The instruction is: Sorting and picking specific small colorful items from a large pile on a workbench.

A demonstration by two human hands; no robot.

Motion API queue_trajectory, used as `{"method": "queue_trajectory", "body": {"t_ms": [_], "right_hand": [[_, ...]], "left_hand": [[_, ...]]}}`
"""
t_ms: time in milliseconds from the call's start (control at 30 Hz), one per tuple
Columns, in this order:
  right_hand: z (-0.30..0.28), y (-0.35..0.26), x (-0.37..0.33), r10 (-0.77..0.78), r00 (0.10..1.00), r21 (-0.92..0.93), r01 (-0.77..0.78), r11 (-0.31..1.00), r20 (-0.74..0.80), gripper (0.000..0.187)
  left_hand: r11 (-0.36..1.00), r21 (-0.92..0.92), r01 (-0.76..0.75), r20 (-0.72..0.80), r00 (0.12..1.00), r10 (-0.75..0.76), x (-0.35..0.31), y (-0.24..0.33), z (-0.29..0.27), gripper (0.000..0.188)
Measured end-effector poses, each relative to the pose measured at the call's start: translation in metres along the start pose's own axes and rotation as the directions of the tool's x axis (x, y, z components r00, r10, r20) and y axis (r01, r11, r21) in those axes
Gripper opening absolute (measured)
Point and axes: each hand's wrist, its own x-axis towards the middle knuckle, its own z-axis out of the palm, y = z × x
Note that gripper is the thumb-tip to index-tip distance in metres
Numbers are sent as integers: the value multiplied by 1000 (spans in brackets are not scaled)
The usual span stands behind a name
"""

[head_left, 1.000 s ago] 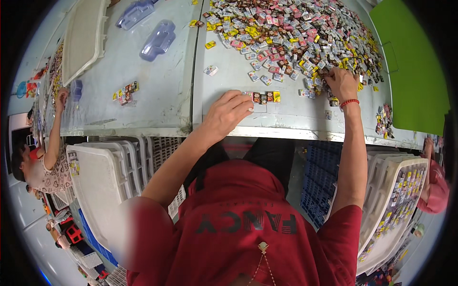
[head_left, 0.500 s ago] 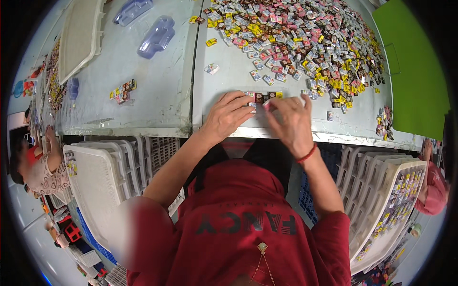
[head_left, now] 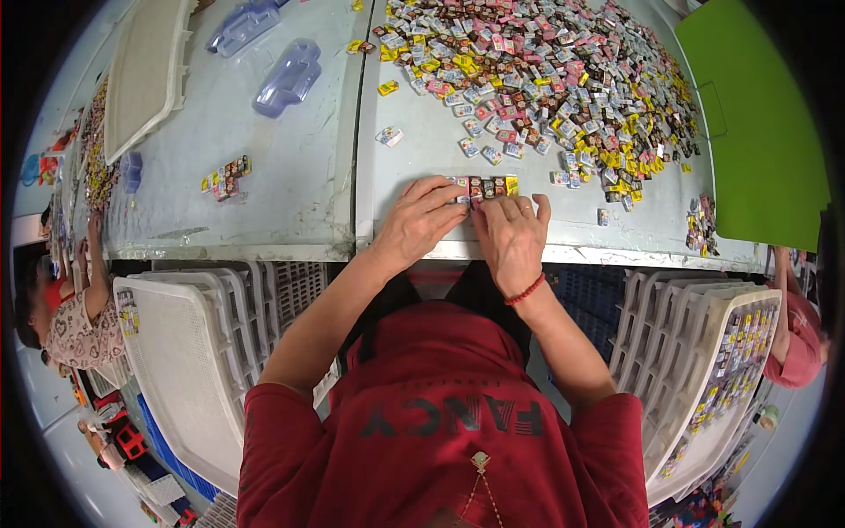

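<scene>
Both hands, left hand [head_left: 421,222] and right hand [head_left: 511,236], fingers seemingly pinching, touch the row of small packets [head_left: 487,186] just beyond.

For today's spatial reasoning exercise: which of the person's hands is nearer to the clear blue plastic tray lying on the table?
Left. The left hand lies below and right of the clear blue plastic tray, while the right hand sits beyond it, farther right.

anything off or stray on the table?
A few strays: one small packet and a yellow one lie apart from the big pile. Both hands press a neat row of packets.
</scene>
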Motion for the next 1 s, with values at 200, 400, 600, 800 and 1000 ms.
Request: {"method": "queue_trajectory", "body": {"t_ms": [200,400,600,800,1000], "right_hand": [[5,-7,-18,5,999,-59,-8,998,-43,20],[3,-11,-25,61,997,97,-57,994,-37,28],[-25,43,-18,181,975,54,-176,983,-128,23],[-52,119,-5,250,936,-125,-287,950,-246,18],[-33,177,38,359,909,-340,-412,846,-210,26]], "left_hand": [[1000,-24,-13,17,1000,14,3,-1,0,19],[999,-6,41,19,999,-41,8,13,-5,37],[969,218,-121,418,908,19,43,29,2,60],[969,222,-109,465,885,-7,37,27,1,67],[992,97,-76,382,923,33,28,17,0,74]]}}
